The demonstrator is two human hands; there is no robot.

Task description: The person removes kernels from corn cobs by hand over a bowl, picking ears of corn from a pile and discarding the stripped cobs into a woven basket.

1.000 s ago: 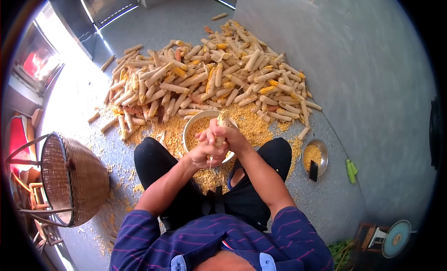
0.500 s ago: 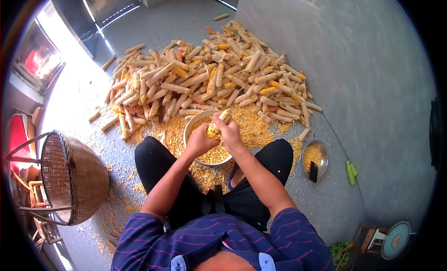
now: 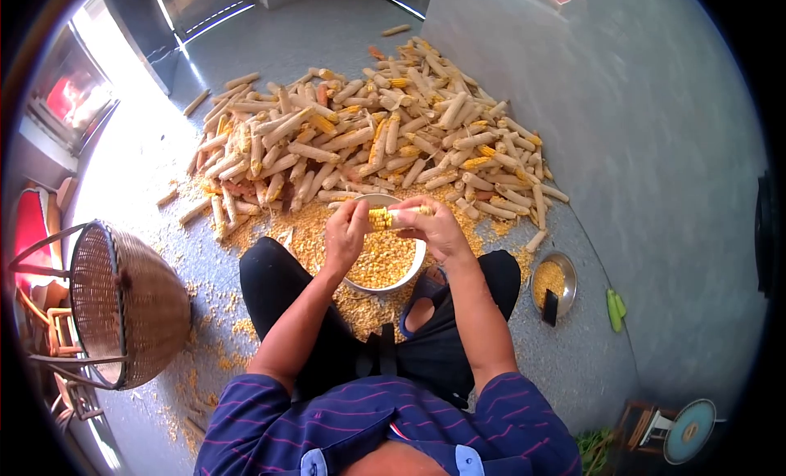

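A corn cob (image 3: pixel 382 219), partly covered in yellow kernels and bare toward its right part, lies sideways between my hands. My left hand (image 3: pixel 346 234) is closed on its left end. Around the right part, my right hand (image 3: pixel 435 229) is wrapped, with the tip showing above its fingers. Below the cob stands a white bowl (image 3: pixel 420 260) of loose yellow kernels (image 3: pixel 381 261), between my knees. Behind it rises a big heap of mostly bare cobs (image 3: pixel 344 136), with a few yellow ones among them.
A wicker basket (image 3: pixel 147 304) lies tipped at the left. To the right are a metal bowl (image 3: pixel 571 281) with kernels and a dark object (image 3: pixel 550 308), then green pods (image 3: pixel 615 309) near the wall. A round-topped item (image 3: pixel 689 431) stands lower right.
My hands have gone from clasped together to apart, the right one moving rightward. The cob has turned from upright to sideways, and more of the bowl shows.
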